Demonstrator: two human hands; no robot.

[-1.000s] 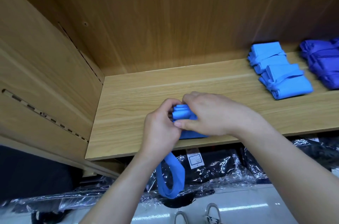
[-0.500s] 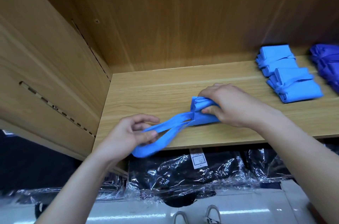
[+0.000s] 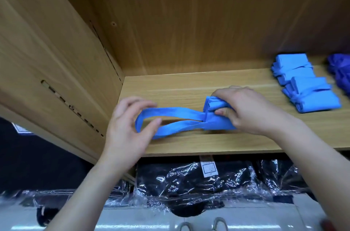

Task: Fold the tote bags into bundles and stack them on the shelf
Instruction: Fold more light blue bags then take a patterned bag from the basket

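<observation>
Right now the right hand (image 3: pixel 251 109) is clamped on a light blue fabric tote bag folded into a thick roll (image 3: pixel 216 119); its fingers (image 3: pixel 220 96) curl over the top of the roll and the thumb presses the near side, so the roll is pinned against the light wooden shelf board (image 3: pixel 208 143), close to the front edge; the bag's long blue handle straps (image 3: pixel 170 115) run out leftward from the roll as a flat loop lying on the board; the left hand (image 3: pixel 125 128) has the far end of that loop, its fingers bent over the upper strap and its thumb hooked at the inside of the loop, grasping it loosely; off to the right on the same board lie two finished light blue bundles tied round with their own straps (image 3: pixel 310 94), one behind the other and touching; just beyond them, at the frame's edge, sit darker purple-blue bundles (image 3: pixel 341 71), blurred; a wooden side panel with a row of slots (image 3: pixel 56 64) closes the shelf on the left; below the board lie black items in crinkled clear plastic wrap (image 3: pixel 189 179), one with a white label (image 3: pixel 208 168).
</observation>
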